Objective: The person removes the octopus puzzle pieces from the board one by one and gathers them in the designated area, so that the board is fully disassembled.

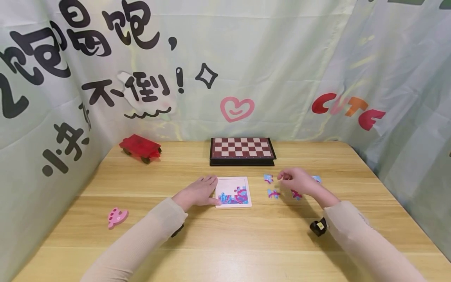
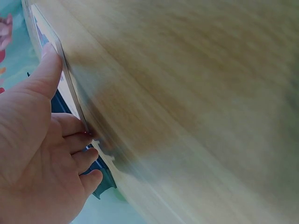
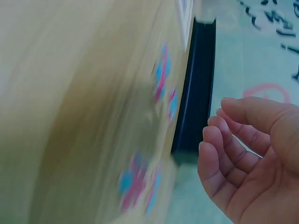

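Observation:
A white puzzle tray lies flat on the table, its lower part filled with joined blue, pink and purple pieces. My left hand rests along the tray's left edge. In the left wrist view the thumb lies over the rim, and the other fingers touch the edge farther along. My right hand hovers among loose jigsaw pieces, fingers loosely bent and nothing between them. Two pieces lie to its left, one behind the other. Another piece shows under the hand, and a blue one is partly hidden behind it.
A folded checkered board in a black case stands behind the tray. At the back left is a red toy cart with dark wheels. A pink toy with darker dots lies at the left. Printed cloth hangs behind the table.

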`<action>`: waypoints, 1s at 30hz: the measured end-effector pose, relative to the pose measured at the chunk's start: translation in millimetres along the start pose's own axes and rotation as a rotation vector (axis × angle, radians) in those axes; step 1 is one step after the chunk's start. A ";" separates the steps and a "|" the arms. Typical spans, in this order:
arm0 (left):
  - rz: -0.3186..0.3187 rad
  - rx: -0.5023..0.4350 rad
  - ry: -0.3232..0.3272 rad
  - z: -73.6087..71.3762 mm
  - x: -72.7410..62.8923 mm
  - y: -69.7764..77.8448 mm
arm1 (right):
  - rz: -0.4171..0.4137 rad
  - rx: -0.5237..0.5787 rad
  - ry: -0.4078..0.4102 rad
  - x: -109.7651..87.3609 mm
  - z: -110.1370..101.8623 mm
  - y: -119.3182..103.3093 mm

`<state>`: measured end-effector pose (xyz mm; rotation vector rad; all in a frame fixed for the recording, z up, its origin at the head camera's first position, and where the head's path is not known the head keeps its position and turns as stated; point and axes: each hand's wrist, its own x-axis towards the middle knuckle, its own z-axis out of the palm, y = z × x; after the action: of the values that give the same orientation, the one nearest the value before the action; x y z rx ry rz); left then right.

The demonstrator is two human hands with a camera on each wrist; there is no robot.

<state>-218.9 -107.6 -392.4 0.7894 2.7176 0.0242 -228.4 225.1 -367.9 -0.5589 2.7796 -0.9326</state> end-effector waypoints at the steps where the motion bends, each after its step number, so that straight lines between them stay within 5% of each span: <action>1: -0.002 -0.002 -0.002 0.1 0.0 0.0 | -0.022 0.005 0.000 3.1 3.0 -4.2; 17: -0.002 -0.002 -0.011 -0.7 -0.1 1.0 | -0.227 0.053 -0.108 36.6 61.5 -57.9; 30: -0.008 0.007 -0.008 0.2 0.3 0.2 | -0.094 -0.070 -0.153 47.0 84.9 -74.1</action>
<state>-218.9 -107.3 -392.7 0.7785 2.7144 0.0088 -227.2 105.4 -391.7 -0.7438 2.6774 -0.7767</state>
